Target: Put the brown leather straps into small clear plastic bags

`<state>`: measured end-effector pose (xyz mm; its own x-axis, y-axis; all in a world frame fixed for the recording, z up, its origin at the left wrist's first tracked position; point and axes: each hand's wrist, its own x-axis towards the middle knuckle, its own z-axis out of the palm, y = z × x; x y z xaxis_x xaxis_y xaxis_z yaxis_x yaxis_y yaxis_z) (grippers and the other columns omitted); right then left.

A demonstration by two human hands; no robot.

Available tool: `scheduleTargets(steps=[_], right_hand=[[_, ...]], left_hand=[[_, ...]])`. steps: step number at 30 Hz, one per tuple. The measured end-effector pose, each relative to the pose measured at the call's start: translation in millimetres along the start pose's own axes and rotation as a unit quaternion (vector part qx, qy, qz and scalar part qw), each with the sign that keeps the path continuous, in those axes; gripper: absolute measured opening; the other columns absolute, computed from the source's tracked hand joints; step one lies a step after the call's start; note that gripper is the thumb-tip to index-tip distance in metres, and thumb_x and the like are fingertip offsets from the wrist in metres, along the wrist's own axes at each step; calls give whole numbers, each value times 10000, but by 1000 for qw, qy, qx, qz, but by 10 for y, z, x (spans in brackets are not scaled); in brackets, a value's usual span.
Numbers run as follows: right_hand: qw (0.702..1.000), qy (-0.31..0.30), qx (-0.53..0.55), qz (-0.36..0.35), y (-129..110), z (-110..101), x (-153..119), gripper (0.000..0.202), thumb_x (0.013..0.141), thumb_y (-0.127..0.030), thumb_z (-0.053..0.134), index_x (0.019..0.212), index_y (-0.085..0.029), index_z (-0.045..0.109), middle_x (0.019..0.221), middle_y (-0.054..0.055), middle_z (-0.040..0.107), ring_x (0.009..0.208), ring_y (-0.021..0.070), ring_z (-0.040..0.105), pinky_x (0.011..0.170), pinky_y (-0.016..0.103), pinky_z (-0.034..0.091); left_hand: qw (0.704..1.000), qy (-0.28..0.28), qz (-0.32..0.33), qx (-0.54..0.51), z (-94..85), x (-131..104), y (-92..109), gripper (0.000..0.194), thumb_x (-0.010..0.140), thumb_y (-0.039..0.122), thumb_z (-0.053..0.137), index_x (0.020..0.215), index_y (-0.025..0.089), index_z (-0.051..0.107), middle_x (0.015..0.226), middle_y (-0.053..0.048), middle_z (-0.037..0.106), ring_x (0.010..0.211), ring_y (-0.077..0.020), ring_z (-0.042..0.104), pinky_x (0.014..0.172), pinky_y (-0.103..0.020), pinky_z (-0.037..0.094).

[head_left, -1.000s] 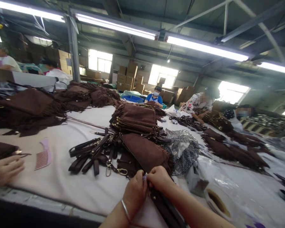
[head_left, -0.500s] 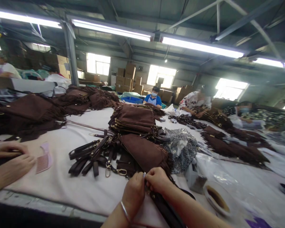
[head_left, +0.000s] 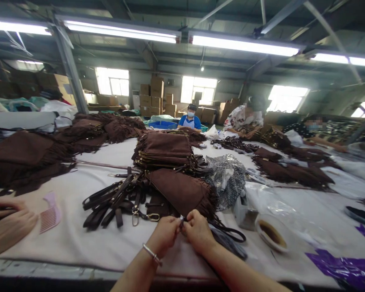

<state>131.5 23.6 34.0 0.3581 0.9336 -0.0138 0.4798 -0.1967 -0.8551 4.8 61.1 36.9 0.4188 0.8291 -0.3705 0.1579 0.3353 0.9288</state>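
Note:
My left hand (head_left: 166, 232) and my right hand (head_left: 198, 230) meet at the near middle of the table, both with fingers pinched round a small shiny metal piece (head_left: 181, 219). Its details are too small to tell. Just beyond them lies a brown fringed bag (head_left: 179, 190), with a stack of brown bags (head_left: 167, 146) behind it. Dark straps with gold clasps (head_left: 109, 202) are spread to the left of the bag. By my right forearm a dark strap loop (head_left: 231, 233) rests on the cloth.
A co-worker's hands (head_left: 12, 223) are at the left edge near a pink comb (head_left: 50, 215). Right of centre are crumpled grey wrapping (head_left: 226, 178), a round tape roll (head_left: 272, 234) and purple plastic (head_left: 340, 265). Brown bag piles (head_left: 30, 150) lie left. Other people sit beyond.
The view has shifted slightly. My hands have moved a little left in view and stay pinched together. The dark strap that hung below my right hand is now mostly hidden.

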Motion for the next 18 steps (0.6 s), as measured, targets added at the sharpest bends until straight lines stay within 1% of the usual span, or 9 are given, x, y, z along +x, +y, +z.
scheduleTargets(steps=[4, 8, 12, 15, 17, 18], right_hand=[[999, 22, -41, -5, 12, 40, 22, 154, 692, -143, 577, 702, -223, 445, 516, -67, 515, 514, 118, 502, 508, 215, 327], [996, 35, -75, -25, 48, 75, 52, 130, 709, -134, 555, 694, -219, 457, 555, -46, 527, 554, 128, 497, 537, 226, 315], [994, 30, -100, -43, 69, 23, 54, 128, 686, -127, 584, 689, -211, 488, 568, -36, 522, 561, 132, 468, 556, 242, 293], [990, 16, -115, -82, 93, -63, -4, 65, 737, -141, 545, 748, -205, 546, 596, -19, 561, 578, 145, 493, 576, 255, 307], [992, 6, -85, -98, 117, -103, -61, 98, 786, -164, 500, 758, -201, 587, 631, -2, 607, 612, 153, 533, 598, 256, 342], [994, 3, -55, -95, 127, -109, -89, 129, 797, -181, 494, 744, -198, 610, 651, 6, 628, 638, 156, 552, 612, 254, 363]], left_hand=[[995, -29, -54, -73, -4, -37, -29, 340, 719, 545, 545, 711, 209, 493, 507, 109, 327, 379, -47, 196, 414, -210, 102], [988, -29, -90, -124, 16, -34, -94, 438, 665, 624, 581, 733, 207, 462, 500, 128, 303, 374, -30, 180, 408, -187, 89], [984, -17, -96, -150, 35, -28, -124, 477, 638, 640, 607, 743, 197, 463, 494, 130, 315, 371, -18, 184, 402, -176, 76], [982, -17, -91, -164, 29, -46, -111, 495, 626, 648, 625, 743, 190, 479, 488, 131, 315, 368, -15, 187, 398, -173, 75], [982, -22, -86, -169, 24, -62, -104, 504, 625, 656, 632, 743, 189, 485, 487, 132, 312, 368, -17, 187, 398, -171, 81], [982, -23, -80, -167, 25, -69, -102, 503, 632, 660, 627, 746, 190, 489, 489, 131, 312, 369, -20, 189, 399, -173, 86]])
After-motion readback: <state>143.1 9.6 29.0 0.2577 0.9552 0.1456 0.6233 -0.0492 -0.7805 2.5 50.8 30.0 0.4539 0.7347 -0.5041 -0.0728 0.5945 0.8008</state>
